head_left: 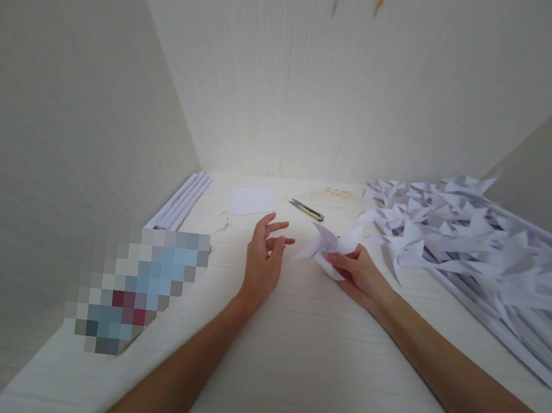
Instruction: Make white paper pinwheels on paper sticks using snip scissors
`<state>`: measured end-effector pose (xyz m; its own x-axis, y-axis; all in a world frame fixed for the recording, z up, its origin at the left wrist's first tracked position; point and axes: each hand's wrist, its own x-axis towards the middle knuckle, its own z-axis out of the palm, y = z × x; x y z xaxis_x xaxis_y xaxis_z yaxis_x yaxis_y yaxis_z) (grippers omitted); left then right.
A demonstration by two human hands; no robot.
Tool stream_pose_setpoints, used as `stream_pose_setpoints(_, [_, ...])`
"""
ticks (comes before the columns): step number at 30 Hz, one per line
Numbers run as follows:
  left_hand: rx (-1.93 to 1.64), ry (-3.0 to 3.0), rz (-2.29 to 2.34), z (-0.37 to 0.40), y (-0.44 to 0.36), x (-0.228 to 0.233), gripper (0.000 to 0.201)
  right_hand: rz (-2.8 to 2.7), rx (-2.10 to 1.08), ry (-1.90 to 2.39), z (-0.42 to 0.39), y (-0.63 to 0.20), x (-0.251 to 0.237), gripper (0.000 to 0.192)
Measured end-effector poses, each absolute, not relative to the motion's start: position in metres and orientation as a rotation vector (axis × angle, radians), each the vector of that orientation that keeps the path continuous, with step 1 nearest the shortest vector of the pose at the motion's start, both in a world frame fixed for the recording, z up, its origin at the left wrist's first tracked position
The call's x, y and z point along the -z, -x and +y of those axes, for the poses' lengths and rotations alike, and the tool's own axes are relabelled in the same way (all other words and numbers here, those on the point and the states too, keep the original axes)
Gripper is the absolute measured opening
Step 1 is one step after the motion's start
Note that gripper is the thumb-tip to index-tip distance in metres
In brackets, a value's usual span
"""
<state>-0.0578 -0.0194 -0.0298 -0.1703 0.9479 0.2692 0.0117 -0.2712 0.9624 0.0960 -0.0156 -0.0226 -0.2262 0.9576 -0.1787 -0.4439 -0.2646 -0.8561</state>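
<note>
My right hand (357,274) grips a folded white paper pinwheel (328,246) just above the white desk (299,360). Its pointed blades stick out to the left and upward. My left hand (263,258) hovers beside it on the left, fingers spread, holding nothing and a little apart from the paper. A small pair of thread snips (306,210) lies on the desk behind both hands. A blank white paper square (253,199) lies flat to the left of the snips.
A large heap of finished white paper pinwheels on sticks (473,247) fills the right side. Rolled white paper sticks (180,202) lie along the left wall. A blurred-out patch (139,284) covers something at front left. Thread scraps (329,192) lie near the back wall.
</note>
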Motion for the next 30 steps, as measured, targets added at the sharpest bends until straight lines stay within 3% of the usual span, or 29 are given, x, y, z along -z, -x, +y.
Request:
stream_pose_setpoints(14, [-1.500, -1.323, 1.217, -0.0185, 0.0573, 0.0296, 0.031, -0.857, -1.716, 0.886, -0.0169, -0.0981, 0.0220, 0.031])
stream_pose_setpoints(30, [-1.486, -1.329, 1.225, -0.0185, 0.0565, 0.0303, 0.034, -0.838, -1.664, 0.942, -0.0175, -0.0969, 0.0206, 0.024])
